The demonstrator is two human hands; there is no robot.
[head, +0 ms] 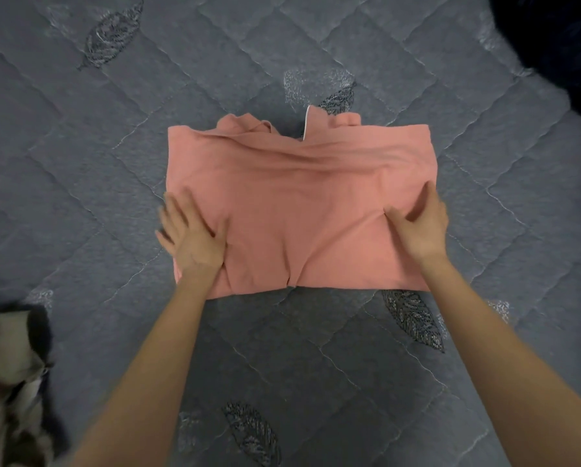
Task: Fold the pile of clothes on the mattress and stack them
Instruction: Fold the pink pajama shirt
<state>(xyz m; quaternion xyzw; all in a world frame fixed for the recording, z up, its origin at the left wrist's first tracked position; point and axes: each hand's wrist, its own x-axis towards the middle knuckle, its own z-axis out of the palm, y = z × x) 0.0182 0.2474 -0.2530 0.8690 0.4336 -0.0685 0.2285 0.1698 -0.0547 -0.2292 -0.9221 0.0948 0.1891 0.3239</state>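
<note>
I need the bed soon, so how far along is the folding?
Done: the pink garment lies folded into a rough rectangle on the mattress. In hand: the left hand and right hand press flat on its near half; it is not stacked yet. Left: crumpled beige and dark clothes at the lower left and dark fabric at the upper right probably await folding. No finished stack shows.

The grey quilted mattress with leaf stitching lies bare on the far side, to the left and to the right of the folded pink cloth garment, and along its near edge between the two forearms. A crumpled heap of beige and black clothes fills the near left corner, and a dark navy mass of fabric blocks the far right corner.
</note>
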